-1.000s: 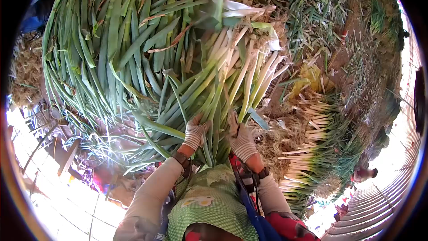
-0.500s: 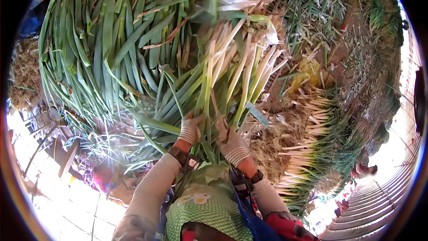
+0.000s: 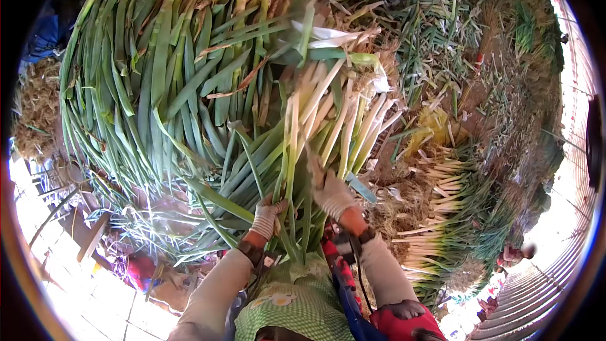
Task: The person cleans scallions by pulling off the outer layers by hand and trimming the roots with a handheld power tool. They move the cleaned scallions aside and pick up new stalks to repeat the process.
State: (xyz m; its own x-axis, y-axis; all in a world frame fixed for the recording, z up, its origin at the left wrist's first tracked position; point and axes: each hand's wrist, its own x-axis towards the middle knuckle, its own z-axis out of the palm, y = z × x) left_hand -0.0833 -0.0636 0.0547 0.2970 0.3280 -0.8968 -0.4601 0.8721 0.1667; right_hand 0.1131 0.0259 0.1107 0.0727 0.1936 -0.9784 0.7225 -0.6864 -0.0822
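Note:
My left hand (image 3: 268, 216), in a striped glove, is closed around the green part of a long green onion (image 3: 290, 142) whose pale end points away from me. My right hand (image 3: 332, 196), also gloved, is closed on a narrow, pointed knife-like tool (image 3: 313, 163); its tip lies beside that stalk. Beyond both hands, loose green onions (image 3: 347, 129) with pale stems fan out to the right. Their leaves run down toward my green checked apron (image 3: 297, 297).
A large heap of green onions (image 3: 145, 76) fills the left and far side. On the right, trimmed green onions (image 3: 423, 240) lie in a row beside a pile of roots (image 3: 391, 211). Leaf scraps (image 3: 435, 31) cover the ground behind, near a yellow bag (image 3: 435, 129).
Both hands have moved slightly closer to my body, the left one lower along the stalk. The right hand's tool has shifted a little away from the stalk. The view has tilted slightly.

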